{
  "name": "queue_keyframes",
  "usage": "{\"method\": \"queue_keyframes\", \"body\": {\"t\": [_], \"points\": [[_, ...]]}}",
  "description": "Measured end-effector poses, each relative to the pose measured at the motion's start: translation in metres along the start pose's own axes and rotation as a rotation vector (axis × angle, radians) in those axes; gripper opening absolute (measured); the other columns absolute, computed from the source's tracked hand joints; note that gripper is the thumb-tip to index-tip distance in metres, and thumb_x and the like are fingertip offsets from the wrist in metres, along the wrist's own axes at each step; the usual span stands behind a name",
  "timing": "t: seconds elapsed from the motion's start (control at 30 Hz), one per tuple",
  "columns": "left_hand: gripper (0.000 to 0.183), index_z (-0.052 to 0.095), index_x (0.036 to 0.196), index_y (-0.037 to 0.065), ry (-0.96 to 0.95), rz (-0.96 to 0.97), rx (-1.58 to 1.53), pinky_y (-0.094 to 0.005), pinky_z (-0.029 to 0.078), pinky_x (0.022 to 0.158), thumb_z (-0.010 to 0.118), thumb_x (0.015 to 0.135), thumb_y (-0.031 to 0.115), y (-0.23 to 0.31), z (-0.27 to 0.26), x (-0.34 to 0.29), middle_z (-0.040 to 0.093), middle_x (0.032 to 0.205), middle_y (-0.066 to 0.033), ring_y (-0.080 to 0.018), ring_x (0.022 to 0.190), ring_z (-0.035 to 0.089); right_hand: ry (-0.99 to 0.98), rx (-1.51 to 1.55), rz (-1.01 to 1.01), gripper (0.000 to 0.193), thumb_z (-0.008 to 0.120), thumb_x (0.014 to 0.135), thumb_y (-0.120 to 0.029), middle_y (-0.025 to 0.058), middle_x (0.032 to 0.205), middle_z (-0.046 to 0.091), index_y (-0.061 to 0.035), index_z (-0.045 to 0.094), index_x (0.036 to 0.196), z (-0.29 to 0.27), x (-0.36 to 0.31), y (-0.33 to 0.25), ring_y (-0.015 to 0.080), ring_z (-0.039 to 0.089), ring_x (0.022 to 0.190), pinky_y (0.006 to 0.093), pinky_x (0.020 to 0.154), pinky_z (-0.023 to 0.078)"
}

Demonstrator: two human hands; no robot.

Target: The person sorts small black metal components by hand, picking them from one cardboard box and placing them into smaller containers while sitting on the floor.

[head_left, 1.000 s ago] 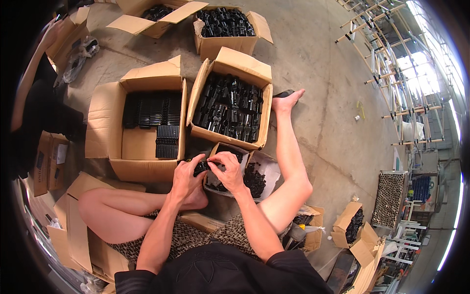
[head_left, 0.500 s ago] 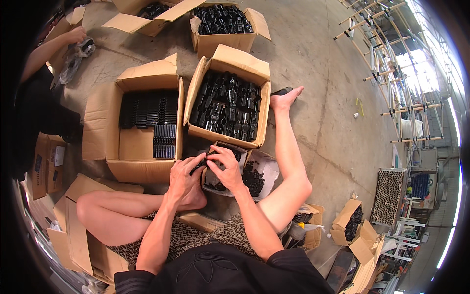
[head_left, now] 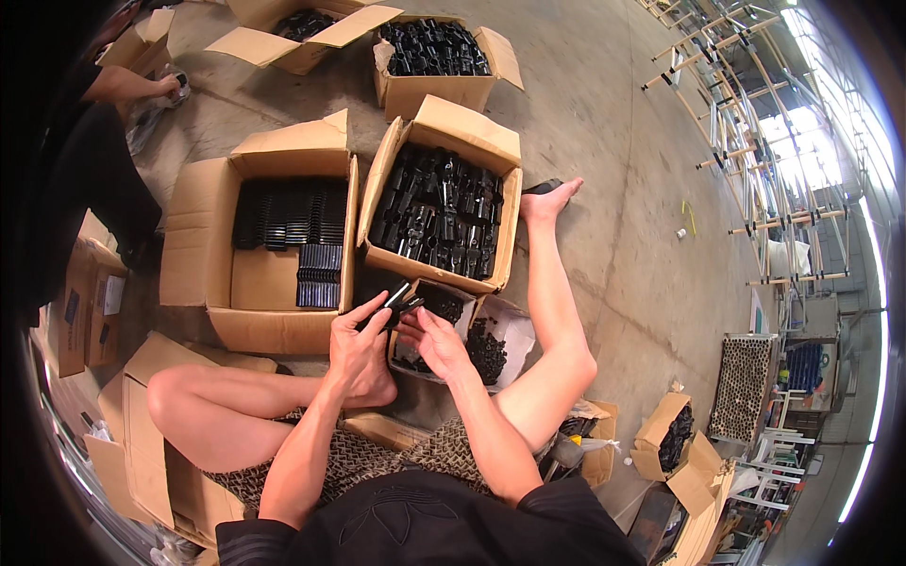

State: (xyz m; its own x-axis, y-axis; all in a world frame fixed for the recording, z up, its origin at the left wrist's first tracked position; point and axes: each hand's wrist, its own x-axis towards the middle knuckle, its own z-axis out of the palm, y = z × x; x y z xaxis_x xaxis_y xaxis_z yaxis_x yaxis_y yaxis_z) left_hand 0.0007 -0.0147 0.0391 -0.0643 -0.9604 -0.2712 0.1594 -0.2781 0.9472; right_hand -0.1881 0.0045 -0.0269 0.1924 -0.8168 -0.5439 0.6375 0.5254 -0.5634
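Note:
My left hand (head_left: 357, 332) grips a glossy black clamp-like part (head_left: 397, 296), tilted up to the right, above two small trays. Close beside it, my right hand (head_left: 436, 345) has its fingers curled at the lower right end of the same part, seeming to pinch it; the fingertips partly hide the contact. Under the hands, one small tray (head_left: 444, 304) holds dark small pieces, partly covered by my right hand. The white-lined tray (head_left: 517, 332) to its right holds a heap of small black pieces (head_left: 485, 353).
Ahead stand a carton (head_left: 274, 325) with neat rows of black parts and a carton (head_left: 511, 226) full of jumbled black parts. More open cartons (head_left: 434, 92) lie beyond. A co-worker's arm (head_left: 132, 85) shows at far left. Metal frames (head_left: 755, 151) stand at right.
The black part has been raised and tipped, showing more of itself. My right hand has turned and dropped slightly, fingers now below the part. The co-worker's arm at far left has moved.

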Motion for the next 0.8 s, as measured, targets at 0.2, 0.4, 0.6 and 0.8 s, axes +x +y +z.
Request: {"method": "queue_keyframes", "body": {"t": [0.2,0.4,0.6,0.8], "points": [[0.035,0.067,0.126,0.0,0.025,0.024,-0.001,-0.0253,0.051,0.09,0.069,0.092,0.01,-0.021,0.007,-0.005,0.073,0.113,-0.0125,-0.0122,0.099,0.065,-0.035,0.043,-0.042,0.023,0.066,0.098,-0.02,0.001,0.11,0.07,-0.009,0.066,0.118,0.019,0.001,0.0,0.0128,0.065,0.098,0.0319,0.086,0.053],[0.034,0.068,0.125,0.002,0.096,-0.051,-0.005,-0.0257,0.051,0.087,0.069,0.092,0.01,-0.022,0.009,-0.008,0.074,0.107,-0.0134,-0.0124,0.097,0.065,0.017,-0.038,-0.119,0.026,0.064,0.099,-0.019,0.0011,0.115,0.069,-0.0075,0.065,0.122,0.023,-0.002,0.007,0.0119,0.064,0.102,0.0316,0.088,0.053],[0.035,0.069,0.125,0.002,0.08,0.108,0.146,-0.0266,0.051,0.085,0.07,0.091,0.01,-0.025,0.007,-0.007,0.074,0.106,-0.0134,-0.0123,0.093,0.066,0.036,-0.073,-0.198,0.029,0.063,0.1,-0.017,0.0026,0.117,0.069,-0.0051,0.065,0.126,0.035,-0.003,0.009,0.0122,0.065,0.103,0.0322,0.091,0.053],[0.036,0.069,0.123,0.001,0.047,-0.051,0.067,-0.0269,0.051,0.086,0.072,0.089,0.012,-0.038,0.004,-0.006,0.073,0.108,-0.0127,-0.0141,0.097,0.066,0.183,-0.101,-0.193,0.025,0.068,0.096,-0.014,0.0088,0.106,0.073,0.0019,0.069,0.115,0.029,0.001,0.02,0.0161,0.069,0.09,0.0296,0.082,0.058]]}}
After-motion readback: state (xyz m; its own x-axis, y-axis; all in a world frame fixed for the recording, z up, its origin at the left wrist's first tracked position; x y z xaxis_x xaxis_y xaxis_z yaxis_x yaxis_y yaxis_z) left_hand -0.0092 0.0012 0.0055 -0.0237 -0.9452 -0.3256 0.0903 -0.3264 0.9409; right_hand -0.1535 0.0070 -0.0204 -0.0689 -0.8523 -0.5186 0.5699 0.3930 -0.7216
